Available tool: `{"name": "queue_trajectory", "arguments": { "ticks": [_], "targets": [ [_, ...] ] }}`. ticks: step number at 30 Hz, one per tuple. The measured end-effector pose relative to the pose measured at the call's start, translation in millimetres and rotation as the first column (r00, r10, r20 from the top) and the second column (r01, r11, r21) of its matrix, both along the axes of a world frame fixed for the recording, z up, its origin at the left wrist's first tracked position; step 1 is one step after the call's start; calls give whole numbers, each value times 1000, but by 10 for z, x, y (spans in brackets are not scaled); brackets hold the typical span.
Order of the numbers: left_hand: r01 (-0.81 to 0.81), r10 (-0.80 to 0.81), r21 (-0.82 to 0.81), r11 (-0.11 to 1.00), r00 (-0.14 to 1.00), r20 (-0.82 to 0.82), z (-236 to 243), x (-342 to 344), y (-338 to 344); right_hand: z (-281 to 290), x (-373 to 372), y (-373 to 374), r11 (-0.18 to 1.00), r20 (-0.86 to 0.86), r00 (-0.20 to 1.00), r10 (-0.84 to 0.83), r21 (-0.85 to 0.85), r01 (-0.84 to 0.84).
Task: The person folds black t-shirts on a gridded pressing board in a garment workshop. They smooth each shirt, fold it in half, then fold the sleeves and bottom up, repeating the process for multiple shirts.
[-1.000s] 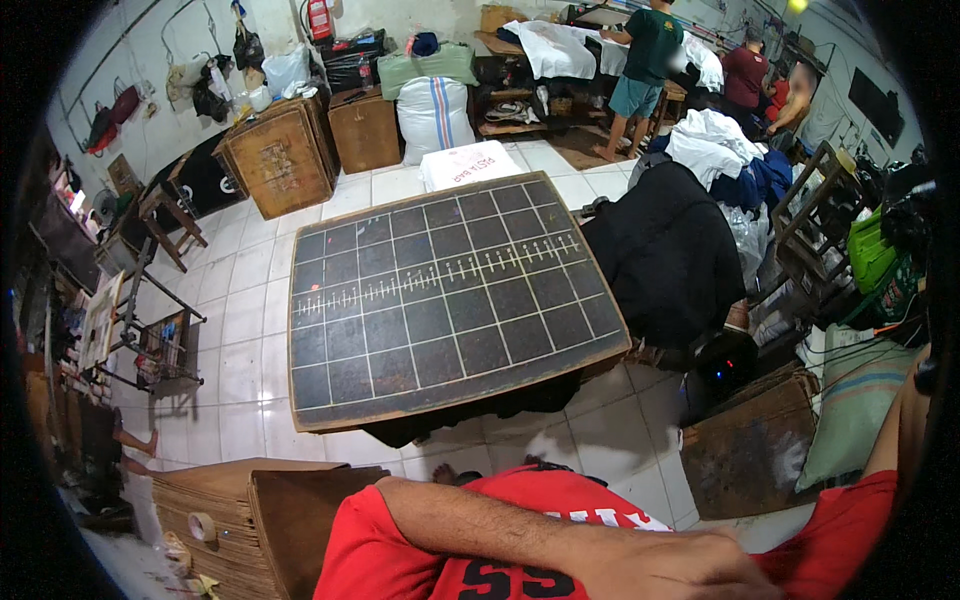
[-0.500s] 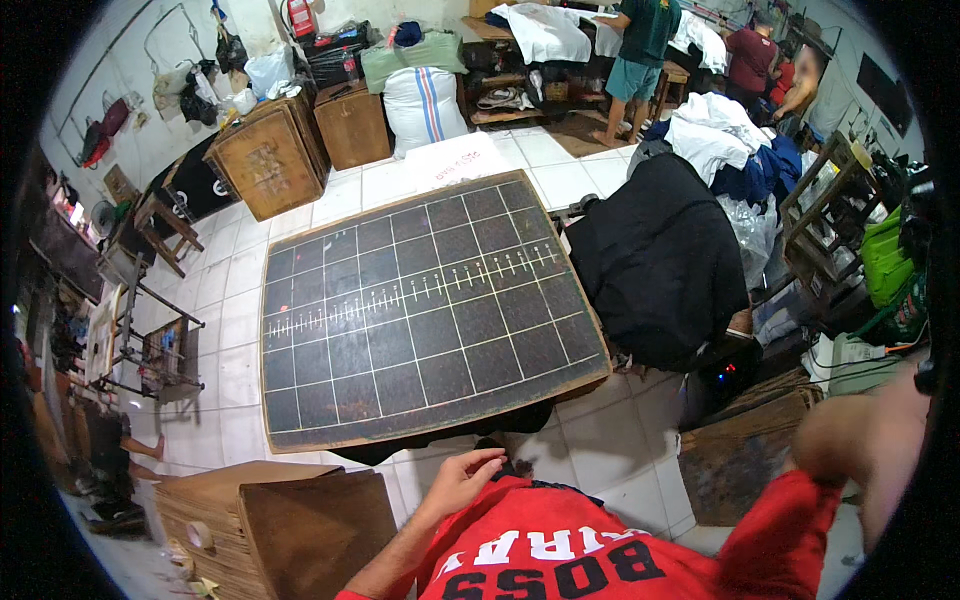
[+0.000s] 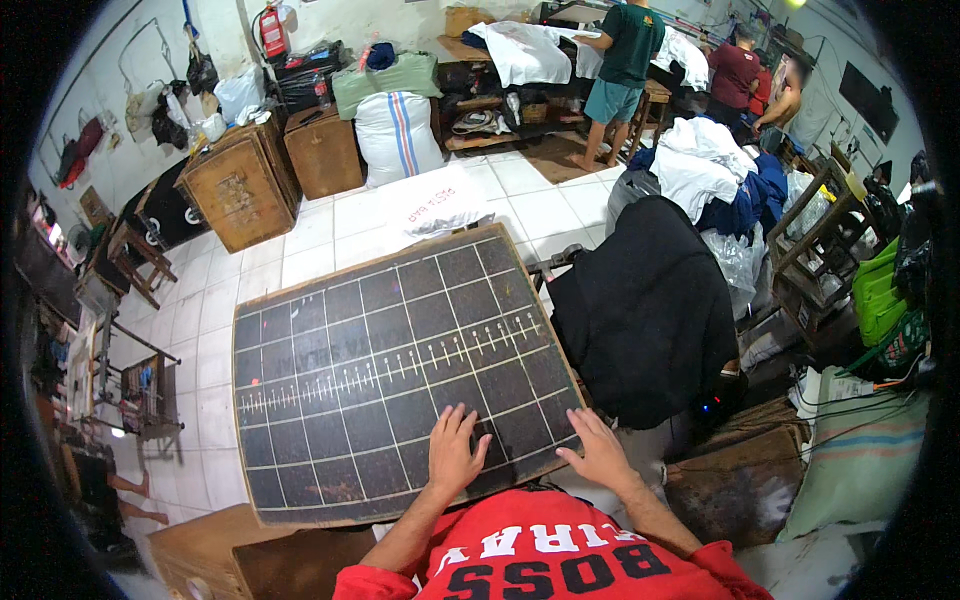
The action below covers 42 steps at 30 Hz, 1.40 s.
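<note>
A dark board (image 3: pixel 330 390) with a white grid and a row of ruler-like ticks lies in front of me, tilted slightly in view. Over its near edge is my left hand (image 3: pixel 457 452), fingers spread and holding nothing. Toward the board's near right corner, my right hand (image 3: pixel 598 450) also has its fingers apart and is empty. Both appear to rest on or hover just above the board; which one I cannot tell. Just beyond the right hand, black cloth (image 3: pixel 650 310) is draped over something hidden.
White and navy garments (image 3: pixel 700 165) are heaped beyond the black cloth. Wooden boxes (image 3: pixel 240 190) and a stuffed white sack (image 3: pixel 398 140) line the back. Brown boards (image 3: pixel 300 555) stand at the near left. A person in a green shirt (image 3: pixel 625 60) stands at a far table.
Both hands have come forward to the board's near edge; the right one was blurred far out at the right. The view has shifted, so the board sits lower in it.
</note>
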<state>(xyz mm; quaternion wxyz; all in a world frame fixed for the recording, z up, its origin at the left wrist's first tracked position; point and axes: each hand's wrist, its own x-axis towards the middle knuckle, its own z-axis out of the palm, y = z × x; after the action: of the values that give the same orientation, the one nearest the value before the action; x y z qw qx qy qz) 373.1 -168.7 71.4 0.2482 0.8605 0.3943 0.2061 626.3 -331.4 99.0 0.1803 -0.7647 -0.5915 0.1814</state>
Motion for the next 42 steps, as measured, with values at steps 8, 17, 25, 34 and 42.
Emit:
{"name": "queue_trajectory", "arguments": {
  "ticks": [8, 17, 25, 34, 42],
  "targets": [
    [46, 6, 192, 980, 965, -260, -306, 119, 285, -712, 0, 288, 956, 106, 961, -257, 171, 237],
    [-9, 50, 184, 983, 975, -216, -329, 134, 288, -759, 18, 319, 953, 16, 967, -255, 173, 248],
    [-31, 75, 182, 983, 969, -236, -336, 199, 265, -737, 73, 312, 946, -26, 972, -235, 225, 234],
    [-258, 271, 127, 958, 957, -101, -620, 494, 149, -908, 656, 176, 741, -722, 584, -372, 148, 655],
    [-210, 209, 7, 978, 969, -129, -561, 1104, -268, -1388, 1335, -897, 442, -749, 301, -591, 12, 897]
  ]
}}
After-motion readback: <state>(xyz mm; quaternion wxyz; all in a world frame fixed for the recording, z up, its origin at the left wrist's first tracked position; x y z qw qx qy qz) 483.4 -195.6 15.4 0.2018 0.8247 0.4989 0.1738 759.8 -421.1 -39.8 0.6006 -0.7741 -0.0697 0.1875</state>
